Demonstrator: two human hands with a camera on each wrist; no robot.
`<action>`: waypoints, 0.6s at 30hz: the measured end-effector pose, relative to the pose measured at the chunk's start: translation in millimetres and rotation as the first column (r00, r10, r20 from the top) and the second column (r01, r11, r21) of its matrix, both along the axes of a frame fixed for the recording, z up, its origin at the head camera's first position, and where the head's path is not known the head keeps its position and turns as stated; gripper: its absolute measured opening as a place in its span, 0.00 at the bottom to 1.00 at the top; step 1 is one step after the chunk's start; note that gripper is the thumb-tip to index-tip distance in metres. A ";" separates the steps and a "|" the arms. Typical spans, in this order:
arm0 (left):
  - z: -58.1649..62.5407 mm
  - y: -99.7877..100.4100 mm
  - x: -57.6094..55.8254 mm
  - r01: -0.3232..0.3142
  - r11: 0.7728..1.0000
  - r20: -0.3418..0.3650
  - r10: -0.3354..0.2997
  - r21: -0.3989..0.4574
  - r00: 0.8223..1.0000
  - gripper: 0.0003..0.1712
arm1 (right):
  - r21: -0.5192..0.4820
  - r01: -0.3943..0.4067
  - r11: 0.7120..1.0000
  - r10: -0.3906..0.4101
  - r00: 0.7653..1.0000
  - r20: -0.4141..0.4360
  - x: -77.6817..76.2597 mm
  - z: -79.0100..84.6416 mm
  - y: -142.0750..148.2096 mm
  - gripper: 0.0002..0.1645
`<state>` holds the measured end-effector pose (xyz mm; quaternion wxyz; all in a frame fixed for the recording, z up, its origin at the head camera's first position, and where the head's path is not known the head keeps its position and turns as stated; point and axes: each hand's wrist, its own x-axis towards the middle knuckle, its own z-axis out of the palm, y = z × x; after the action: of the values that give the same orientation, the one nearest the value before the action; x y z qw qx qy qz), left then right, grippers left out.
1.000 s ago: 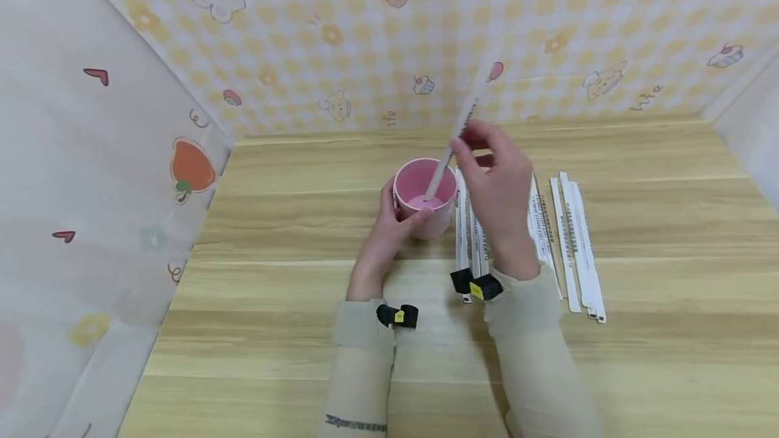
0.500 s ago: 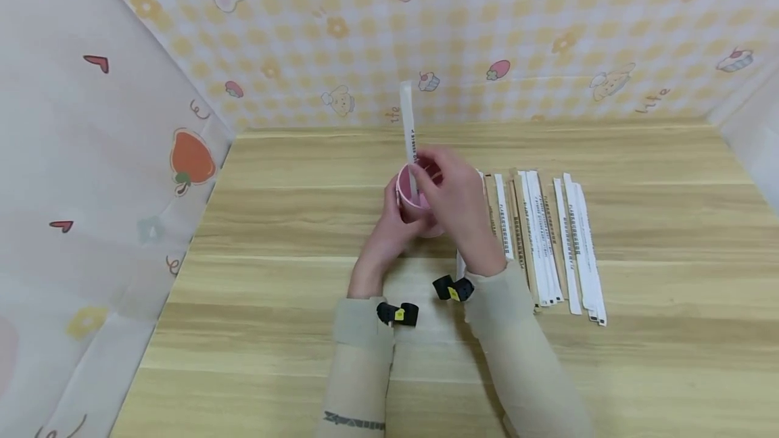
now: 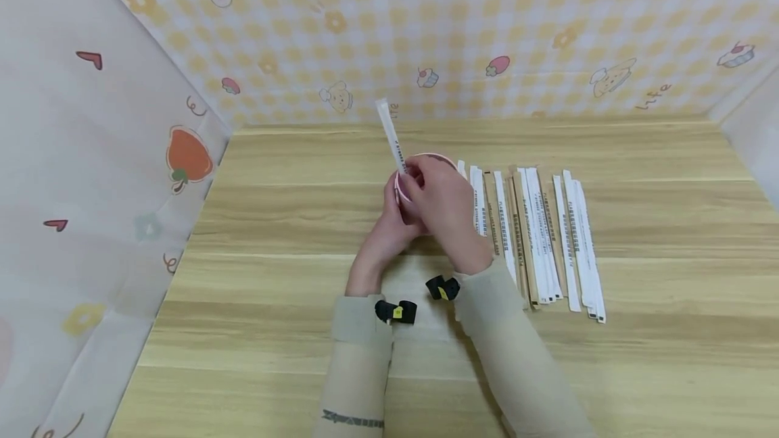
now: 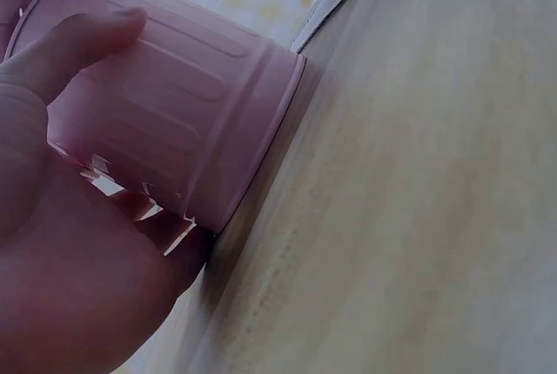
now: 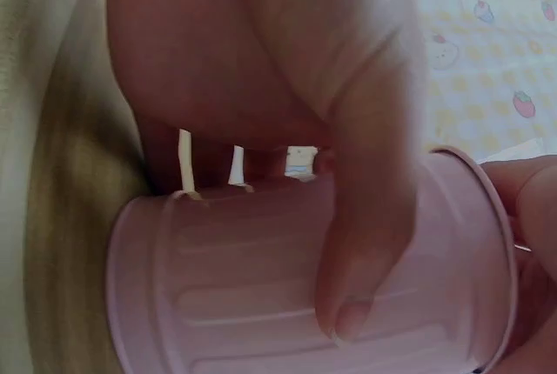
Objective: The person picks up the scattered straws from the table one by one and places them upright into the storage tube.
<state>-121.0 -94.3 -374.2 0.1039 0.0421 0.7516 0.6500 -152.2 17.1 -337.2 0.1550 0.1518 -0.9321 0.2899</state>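
A small pink bucket [image 4: 187, 104] with ribbed walls and a small side handle stands on the wooden table. My left hand [image 3: 389, 228] grips it, the thumb across its near wall and the fingers round the side. At the bucket's mouth, my right hand [image 3: 447, 205] pinches a long, slim white paper-wrapped stick [image 3: 391, 132] with dark print. The stick leans up and to the left out of the bucket, its lower end hidden behind the hand and inside the bucket. In the right wrist view, the right hand's fingers show at the bucket's rim [image 5: 500, 191].
Right of the bucket, several more slim sticks in white [image 3: 538, 235] and brown [image 3: 493, 222] wrappers lie side by side on the table [image 3: 274, 222]. A yellow-checked cloth [image 3: 365, 26] hangs behind the table, and a white printed sheet [image 3: 122, 154] hangs at the left.
My right hand has moved left and down to the bucket's mouth with the stick, whose upper end has swung left and sunk lower. My left hand has stayed on the bucket.
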 end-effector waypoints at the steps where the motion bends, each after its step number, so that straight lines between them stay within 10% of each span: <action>1: -0.2 -0.3 0.0 0.006 1.000 -0.007 -0.006 0.002 1.000 0.57 | 0.016 0.006 1.000 -0.006 1.000 -0.006 0.2 -0.5 -0.9 0.14; 18: -15.6 -1.3 -6.0 0.003 1.000 0.001 -0.003 -0.028 1.000 0.59 | 0.041 0.038 0.998 -0.037 0.999 -0.032 0.7 -4.2 -3.0 0.13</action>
<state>-126.9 -95.6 -389.8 0.1057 0.0417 0.7606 0.6392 -151.5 14.0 -341.4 0.1719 0.1418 -0.9382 0.2650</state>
